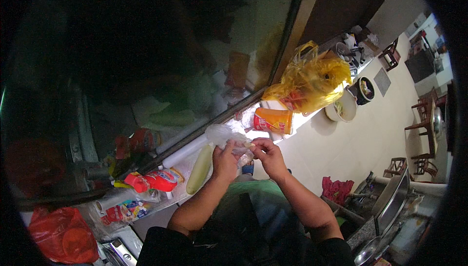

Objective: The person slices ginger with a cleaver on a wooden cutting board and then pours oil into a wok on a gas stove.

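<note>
Both hands are held together over the edge of the narrow ledge. My left hand point(226, 161) is closed on a thin clear plastic bag point(220, 134), which bunches above and between the hands. Close beside it, my right hand point(269, 159) pinches a small pale piece point(250, 145) at the bag; its kind is too small to tell. A long pale green gourd point(199, 170) lies on the ledge just left of my left hand. Beyond my right hand lies an orange and red tub point(273, 121) on its side.
A yellow plastic bag point(312, 82) sits farther along the ledge. To the left lie a red bottle point(161, 180) and a red plastic bag point(63, 236). A dark glass pane point(146, 71) borders the ledge. Buckets point(342, 106) stand on the floor at right; a sink point(394, 202) is lower right.
</note>
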`<state>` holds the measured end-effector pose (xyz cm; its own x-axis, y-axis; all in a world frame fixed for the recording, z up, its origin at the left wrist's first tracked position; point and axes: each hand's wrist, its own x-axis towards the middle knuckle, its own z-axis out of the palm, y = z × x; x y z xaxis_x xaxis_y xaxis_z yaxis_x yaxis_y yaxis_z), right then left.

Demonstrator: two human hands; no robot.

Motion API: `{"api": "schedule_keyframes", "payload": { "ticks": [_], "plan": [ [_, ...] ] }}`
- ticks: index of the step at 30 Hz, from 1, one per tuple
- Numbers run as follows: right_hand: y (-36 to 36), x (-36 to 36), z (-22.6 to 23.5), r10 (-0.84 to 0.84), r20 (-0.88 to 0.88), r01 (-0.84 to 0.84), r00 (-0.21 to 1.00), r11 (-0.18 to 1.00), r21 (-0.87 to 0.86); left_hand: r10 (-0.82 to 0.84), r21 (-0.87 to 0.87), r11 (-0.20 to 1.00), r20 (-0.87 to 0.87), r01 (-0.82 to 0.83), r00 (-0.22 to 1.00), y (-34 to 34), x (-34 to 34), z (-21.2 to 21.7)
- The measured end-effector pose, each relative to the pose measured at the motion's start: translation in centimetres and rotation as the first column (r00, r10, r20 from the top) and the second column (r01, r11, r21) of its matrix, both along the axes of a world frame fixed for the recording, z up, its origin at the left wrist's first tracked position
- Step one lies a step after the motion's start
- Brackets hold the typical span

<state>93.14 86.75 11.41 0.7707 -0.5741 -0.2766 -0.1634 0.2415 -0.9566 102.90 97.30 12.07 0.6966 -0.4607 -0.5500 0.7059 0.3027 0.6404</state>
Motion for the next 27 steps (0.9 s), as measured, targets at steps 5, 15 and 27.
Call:
{"api": "schedule_keyframes", "payload": {
  "ticks": [5, 15, 27],
  "plan": [
    [-0.9, -1.9, 1.0, -0.065, -0.012, 0.065, 0.998, 0.921, 0.383, -0.101, -0.025, 0.995, -0.053, 0.1, 0.993, 0.8, 2.4, -1.7],
    [-1.8, -8.1, 2.2, -0.206, 0.11, 0.205, 0.972, 0.979, 0.023, -0.751, 0.847, 0.531, 0.489, -0.037, 0.444, 2.2, 5.3, -3.9],
    [-6.5, -23.2, 6.9, -0.482, 0.168, 0.442, 0.86, 0.868, 0.225, -0.778, 0.779, 0.589, 0.619, -0.218, 0.108, -2.6, -4.1, 6.0]
  ]
}}
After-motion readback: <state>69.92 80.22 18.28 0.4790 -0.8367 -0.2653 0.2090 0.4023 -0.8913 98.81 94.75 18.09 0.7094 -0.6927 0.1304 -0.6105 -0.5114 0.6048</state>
